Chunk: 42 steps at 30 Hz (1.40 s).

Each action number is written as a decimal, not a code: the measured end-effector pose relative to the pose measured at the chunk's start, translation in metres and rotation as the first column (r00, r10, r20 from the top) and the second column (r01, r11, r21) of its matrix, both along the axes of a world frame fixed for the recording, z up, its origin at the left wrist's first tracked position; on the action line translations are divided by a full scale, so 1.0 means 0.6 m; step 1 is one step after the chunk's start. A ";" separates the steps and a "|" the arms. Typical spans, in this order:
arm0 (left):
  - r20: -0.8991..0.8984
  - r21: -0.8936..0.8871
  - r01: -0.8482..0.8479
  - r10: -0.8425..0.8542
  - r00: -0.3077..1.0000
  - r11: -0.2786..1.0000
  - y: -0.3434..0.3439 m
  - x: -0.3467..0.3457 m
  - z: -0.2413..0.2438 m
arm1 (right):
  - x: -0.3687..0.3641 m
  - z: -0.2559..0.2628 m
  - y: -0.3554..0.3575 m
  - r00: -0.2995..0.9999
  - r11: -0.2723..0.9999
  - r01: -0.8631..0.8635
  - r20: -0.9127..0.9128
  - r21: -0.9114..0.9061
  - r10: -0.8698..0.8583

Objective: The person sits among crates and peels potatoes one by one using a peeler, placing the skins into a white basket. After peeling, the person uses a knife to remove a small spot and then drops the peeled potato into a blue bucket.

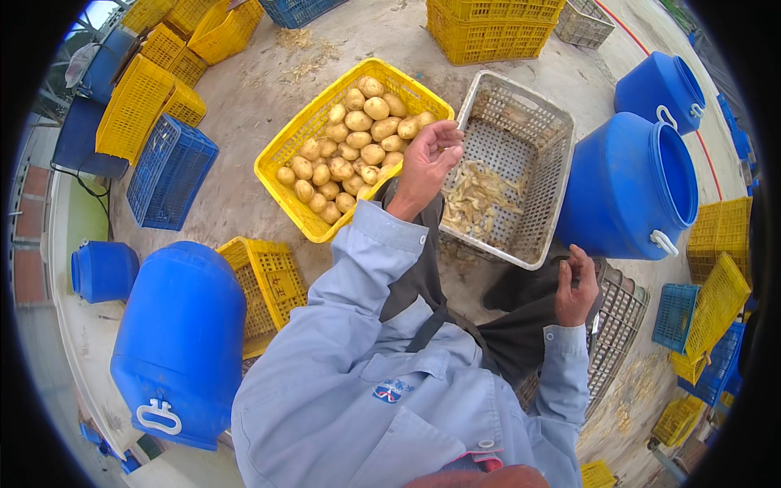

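Observation:
My left hand (pixel 423 165) hovers where the yellow plastic crate (pixel 287 204) and the grey plastic crate (pixel 556 189) stand side by side. Its fingers are bent, with a gap to the thumb, and no object shows in it. Several pale potatoes (pixel 358 139) fill much of the yellow crate. Damp-looking peelings (pixel 479 198) lie on the perforated floor of the grey crate. Near my right knee is my right hand (pixel 576 290), fingers loosely bent and apart, with nothing visible in it. It is just below the grey crate's near corner.
Blue plastic barrels stand at right, one large (pixel 616 189) close to the grey crate. Another blue barrel (pixel 183 329) is at left, beside a yellow crate (pixel 271 283). Stacked yellow crates (pixel 494 36) stand ahead. A slatted crate (pixel 619 317) is beneath my right side. Scraps (pixel 305 55) litter the concrete.

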State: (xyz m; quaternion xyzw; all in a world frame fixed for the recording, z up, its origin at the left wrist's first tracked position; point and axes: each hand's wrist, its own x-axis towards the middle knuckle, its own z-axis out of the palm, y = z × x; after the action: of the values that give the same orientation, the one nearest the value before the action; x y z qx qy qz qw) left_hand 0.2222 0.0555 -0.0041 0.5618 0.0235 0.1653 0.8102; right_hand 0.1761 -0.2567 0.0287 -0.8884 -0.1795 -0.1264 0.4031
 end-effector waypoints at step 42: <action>-0.366 0.502 -0.104 0.320 0.874 0.859 0.228 0.217 -0.284 | 0.065 -0.098 0.079 0.961 0.995 -0.095 -0.262 0.002 0.092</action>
State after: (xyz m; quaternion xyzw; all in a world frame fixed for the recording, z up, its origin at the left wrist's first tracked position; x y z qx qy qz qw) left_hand 0.3523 0.1923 -0.1748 0.7563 0.2271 0.1263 0.6004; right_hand 0.2152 -0.2093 -0.0303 -0.8901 -0.1672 0.0119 0.4239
